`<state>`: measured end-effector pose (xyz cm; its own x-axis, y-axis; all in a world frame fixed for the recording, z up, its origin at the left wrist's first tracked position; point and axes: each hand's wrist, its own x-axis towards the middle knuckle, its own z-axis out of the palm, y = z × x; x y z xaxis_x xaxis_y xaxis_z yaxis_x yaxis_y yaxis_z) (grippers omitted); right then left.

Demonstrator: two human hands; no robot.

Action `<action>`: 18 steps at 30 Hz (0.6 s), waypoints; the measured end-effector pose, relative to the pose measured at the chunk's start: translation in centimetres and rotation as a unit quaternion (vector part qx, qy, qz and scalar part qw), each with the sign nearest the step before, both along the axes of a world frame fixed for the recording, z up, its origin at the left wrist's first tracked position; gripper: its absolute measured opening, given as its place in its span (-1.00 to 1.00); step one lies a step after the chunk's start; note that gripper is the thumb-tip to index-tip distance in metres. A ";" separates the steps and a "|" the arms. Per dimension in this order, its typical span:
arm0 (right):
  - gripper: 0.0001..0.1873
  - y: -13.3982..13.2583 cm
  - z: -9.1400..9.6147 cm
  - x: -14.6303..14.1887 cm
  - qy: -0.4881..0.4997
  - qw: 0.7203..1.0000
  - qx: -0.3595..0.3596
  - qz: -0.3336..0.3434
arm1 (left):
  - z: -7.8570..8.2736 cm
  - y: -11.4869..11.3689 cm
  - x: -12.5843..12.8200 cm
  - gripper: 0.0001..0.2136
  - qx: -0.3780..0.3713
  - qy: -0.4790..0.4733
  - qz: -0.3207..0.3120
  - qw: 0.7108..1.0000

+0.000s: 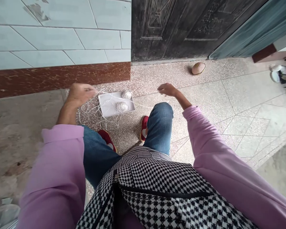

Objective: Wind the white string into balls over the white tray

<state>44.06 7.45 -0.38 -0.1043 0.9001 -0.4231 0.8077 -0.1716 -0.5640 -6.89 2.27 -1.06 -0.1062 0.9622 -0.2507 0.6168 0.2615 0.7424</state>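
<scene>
Seated person, view down over the lap. The left hand (82, 92) is closed in a loose fist just left of the white tray (107, 109), and strands of loose string (95, 115) run from the fist across the floor (228, 105) and onto the tray, so it looks shut on the string. The right hand (167, 89) is raised past the right knee (160, 112), fingers curled down and blurred. I cannot tell whether it pinches a strand or is empty, though a faint line seems to lead from the tray toward it. Two balls of string (122, 106) sit on the tray, one behind the other and close together, between the two hands and in front of the red shoes (144, 126). A checked bag (162, 187) lies on the lap. Judgement: this looks like drawing string off the balls between the hands. To do it well, the left fist should stay closed on one strand only, since the slack beside the tray is looped and could snag or knot. Pull level and gently so the balls do not roll off the tray, and guide the line clear of the shoes and knee.
</scene>
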 end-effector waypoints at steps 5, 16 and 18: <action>-0.68 -0.6 -1.8 -15.7 0.289 0.944 -0.099 0.123 | 0.7 -0.1 5.2 -0.83 -0.027 -0.119 -0.097 0.988; -0.54 0.2 -0.7 -5.3 0.142 0.987 0.045 0.055 | 0.5 -0.5 0.3 -0.79 -0.043 -0.081 -0.086 0.992; -0.51 -0.8 0.1 1.4 0.044 0.997 0.067 -0.020 | 0.2 -0.8 -1.1 -0.79 -0.037 -0.073 -0.081 0.993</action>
